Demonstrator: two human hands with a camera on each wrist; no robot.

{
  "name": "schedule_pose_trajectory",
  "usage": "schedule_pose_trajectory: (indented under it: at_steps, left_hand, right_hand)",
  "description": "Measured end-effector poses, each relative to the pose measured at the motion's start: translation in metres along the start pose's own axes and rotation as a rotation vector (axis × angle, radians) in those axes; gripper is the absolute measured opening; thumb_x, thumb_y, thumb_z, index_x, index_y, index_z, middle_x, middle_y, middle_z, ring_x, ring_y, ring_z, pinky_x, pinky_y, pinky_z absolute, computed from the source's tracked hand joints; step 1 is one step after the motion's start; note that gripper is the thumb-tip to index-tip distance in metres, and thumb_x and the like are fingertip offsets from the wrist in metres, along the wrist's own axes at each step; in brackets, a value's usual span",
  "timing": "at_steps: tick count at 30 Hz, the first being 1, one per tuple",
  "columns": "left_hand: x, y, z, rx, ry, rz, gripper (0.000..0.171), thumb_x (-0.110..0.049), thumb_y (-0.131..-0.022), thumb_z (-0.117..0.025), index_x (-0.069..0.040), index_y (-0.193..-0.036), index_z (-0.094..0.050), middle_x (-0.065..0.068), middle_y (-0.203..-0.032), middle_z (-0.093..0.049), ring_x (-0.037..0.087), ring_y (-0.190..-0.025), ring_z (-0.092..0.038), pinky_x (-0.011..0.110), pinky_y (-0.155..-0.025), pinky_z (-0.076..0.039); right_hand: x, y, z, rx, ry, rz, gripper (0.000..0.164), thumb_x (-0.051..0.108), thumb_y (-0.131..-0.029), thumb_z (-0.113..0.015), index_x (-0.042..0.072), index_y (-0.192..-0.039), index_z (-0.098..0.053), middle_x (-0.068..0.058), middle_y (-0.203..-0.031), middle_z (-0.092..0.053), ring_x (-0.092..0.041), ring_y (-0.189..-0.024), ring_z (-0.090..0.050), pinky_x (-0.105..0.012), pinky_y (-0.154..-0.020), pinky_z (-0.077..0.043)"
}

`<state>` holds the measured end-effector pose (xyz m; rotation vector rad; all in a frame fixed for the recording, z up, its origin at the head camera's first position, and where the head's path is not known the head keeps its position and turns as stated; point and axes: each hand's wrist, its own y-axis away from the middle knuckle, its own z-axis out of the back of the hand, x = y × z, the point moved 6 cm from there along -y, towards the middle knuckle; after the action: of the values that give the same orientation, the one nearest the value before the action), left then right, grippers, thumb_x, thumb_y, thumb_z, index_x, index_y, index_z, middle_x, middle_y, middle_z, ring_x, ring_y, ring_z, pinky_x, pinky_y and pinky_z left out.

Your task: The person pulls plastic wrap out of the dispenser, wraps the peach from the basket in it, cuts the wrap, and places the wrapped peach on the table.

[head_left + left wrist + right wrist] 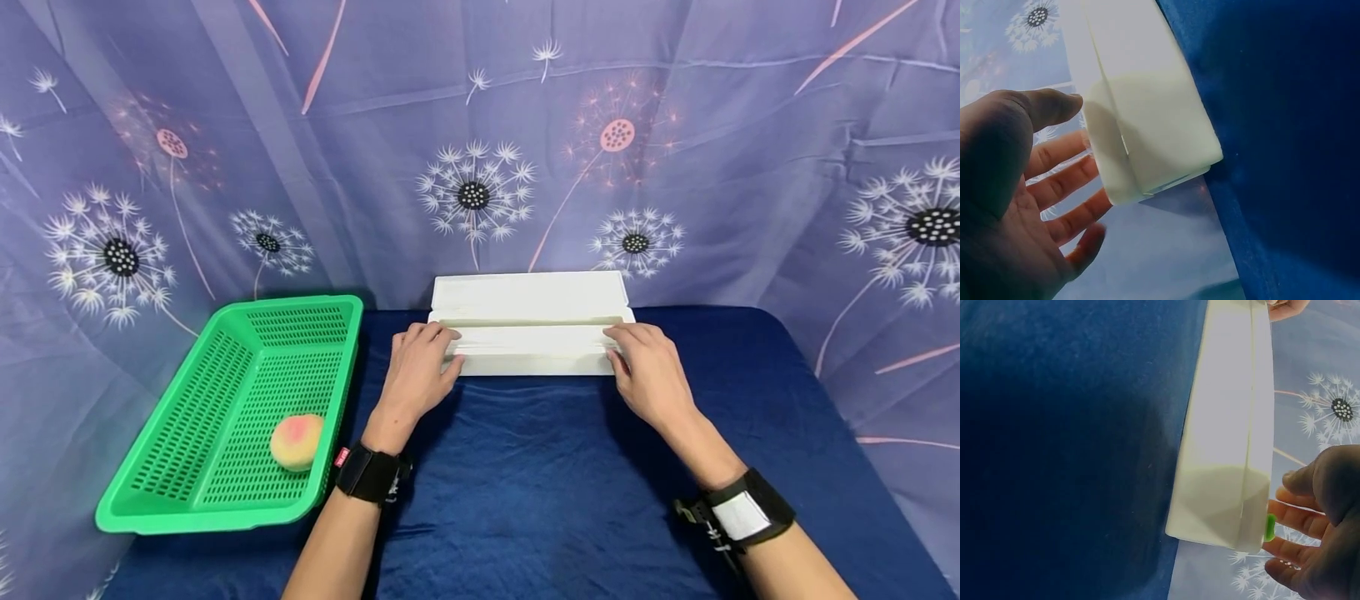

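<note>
The white box (534, 364) lies on the blue surface (517, 483), its long axis running crosswise from the left hand (420, 367) at 1 end to the right hand (651, 371) at the other; neither hand is clearly nearer; each grip looks released, fingers loosely spread at the box's ends.

The box (536, 365) looks smooth plastic, the basket (210, 521) plastic, the tablecloth (525, 500) velvety fabric.

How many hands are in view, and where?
2: the left hand at the left end of the white box, the right hand at its right end.
</note>
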<state>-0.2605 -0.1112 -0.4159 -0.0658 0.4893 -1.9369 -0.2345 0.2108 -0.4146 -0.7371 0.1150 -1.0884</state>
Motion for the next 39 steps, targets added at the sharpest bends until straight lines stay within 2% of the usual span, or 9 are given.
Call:
schedule_pose_trajectory:
  at_steps: [4, 11, 19, 29, 33, 39]
  left_hand:
    - [0.001, -0.001, -0.002, -0.015, 0.007, -0.001, 0.031, -0.028, -0.102, -0.074, -0.013, -0.13, -0.072, 0.008, -0.13, -0.067, 0.034, -0.119, -0.055, 0.057, -0.101, -0.037]
    - [0.003, -0.006, -0.002, -0.026, 0.027, 0.012, 0.024, -0.029, -0.106, -0.069, -0.014, -0.123, -0.075, 0.007, -0.125, -0.069, 0.034, -0.116, -0.055, 0.056, -0.097, -0.037]
    - [0.004, -0.007, -0.001, -0.044, 0.017, -0.016, 0.016, -0.024, -0.106, -0.068, -0.018, -0.117, -0.077, 0.004, -0.121, -0.072, 0.031, -0.109, -0.056, 0.053, -0.095, -0.038]
    - [0.008, -0.011, -0.001, 0.015, 0.065, 0.013, 0.013, -0.027, -0.105, -0.068, -0.02, -0.11, -0.079, 0.0, -0.113, -0.072, 0.026, -0.103, -0.054, 0.049, -0.094, -0.036]
    - [0.01, -0.013, 0.0, 0.005, 0.074, 0.006, 0.014, -0.027, -0.105, -0.068, -0.02, -0.11, -0.079, 0.0, -0.113, -0.073, 0.026, -0.102, -0.054, 0.047, -0.092, -0.037]
    - [0.011, -0.014, 0.001, -0.012, 0.083, -0.006, 0.015, -0.025, -0.105, -0.067, -0.018, -0.11, -0.079, 0.002, -0.11, -0.073, 0.027, -0.102, -0.055, 0.043, -0.089, -0.04]
  right_hand:
    - [-0.001, -0.001, -0.003, -0.002, 0.014, 0.008, 0.026, -0.005, -0.093, -0.073, -0.006, -0.119, -0.073, -0.025, -0.116, -0.072, -0.05, -0.112, -0.063, -0.063, -0.096, -0.049]
    - [-0.003, -0.005, -0.005, -0.031, 0.025, 0.025, 0.02, -0.008, -0.092, -0.072, -0.006, -0.111, -0.076, -0.023, -0.109, -0.072, -0.05, -0.107, -0.063, -0.063, -0.092, -0.05]
    - [-0.006, -0.007, -0.008, 0.014, 0.012, -0.05, 0.013, -0.005, -0.095, -0.071, 0.0, -0.105, -0.078, -0.017, -0.104, -0.072, -0.044, -0.11, -0.057, -0.068, -0.096, -0.041]
    - [-0.009, -0.016, -0.009, 0.068, 0.012, -0.089, 0.003, 0.001, -0.095, -0.075, 0.003, -0.095, -0.077, -0.016, -0.098, -0.074, -0.042, -0.106, -0.057, -0.065, -0.092, -0.039]
    - [-0.011, -0.019, -0.01, 0.084, 0.019, -0.101, 0.005, 0.004, -0.098, -0.073, 0.003, -0.093, -0.076, -0.015, -0.096, -0.074, -0.042, -0.105, -0.057, -0.064, -0.094, -0.04]
    - [-0.012, -0.021, -0.013, 0.069, 0.023, -0.082, 0.007, 0.0, -0.095, -0.073, 0.004, -0.09, -0.074, -0.013, -0.091, -0.072, -0.04, -0.098, -0.059, -0.065, -0.098, -0.041]
